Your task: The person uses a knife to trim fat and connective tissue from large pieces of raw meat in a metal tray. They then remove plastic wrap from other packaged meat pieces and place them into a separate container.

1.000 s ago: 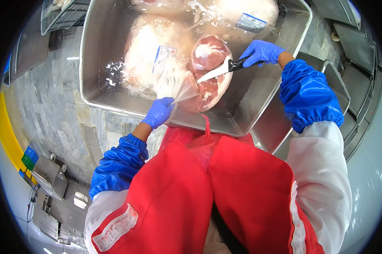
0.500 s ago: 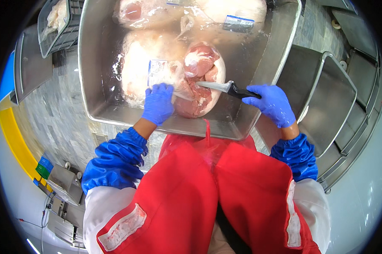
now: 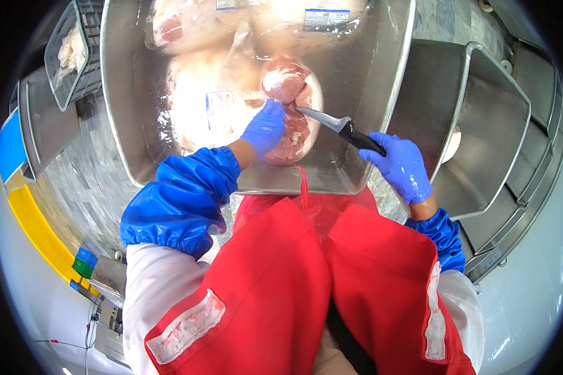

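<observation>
My right hand, in a blue glove, grips the black handle of a knife. The blade points left, and its tip touches the cut face of a raw meat piece with a pale fat rim. My left hand, gloved too, is closed at the left side of that face, pinching the clear plastic bag around the meat; its fingertips are partly hidden. The bag bears a white and blue label. All this lies in a deep metal tub.
More bagged meat fills the tub's far part. On the right stand metal carts. A grey crate with pale meat is at the upper left. The tub's near rim lies close to my red apron.
My left hand has moved right and away from me, from the bag near the label to the edge of the cut face. The knife has tilted, its handle now lower than its tip.
</observation>
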`<action>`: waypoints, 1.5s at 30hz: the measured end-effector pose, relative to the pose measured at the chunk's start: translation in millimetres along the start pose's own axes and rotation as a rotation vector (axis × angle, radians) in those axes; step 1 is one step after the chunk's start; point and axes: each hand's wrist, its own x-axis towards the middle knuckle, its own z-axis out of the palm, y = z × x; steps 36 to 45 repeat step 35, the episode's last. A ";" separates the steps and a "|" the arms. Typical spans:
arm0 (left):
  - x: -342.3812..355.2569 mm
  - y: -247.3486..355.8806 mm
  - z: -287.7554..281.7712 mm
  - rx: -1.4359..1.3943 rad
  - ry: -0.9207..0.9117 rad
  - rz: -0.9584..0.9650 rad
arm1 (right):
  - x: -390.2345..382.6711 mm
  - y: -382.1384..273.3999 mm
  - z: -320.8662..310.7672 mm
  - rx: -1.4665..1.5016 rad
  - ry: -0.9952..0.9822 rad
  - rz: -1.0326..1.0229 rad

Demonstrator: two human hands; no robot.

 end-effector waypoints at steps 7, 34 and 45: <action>-1.5 17.9 10.8 0.109 0.237 0.061 | -30.4 -0.9 35.2 -0.038 -0.037 0.045; -34.3 -28.8 24.6 -0.811 0.047 -0.769 | -77.1 35.2 60.0 0.399 0.225 0.048; -30.8 -19.9 8.9 -0.769 0.101 -0.871 | -78.6 32.9 60.2 0.428 0.217 0.036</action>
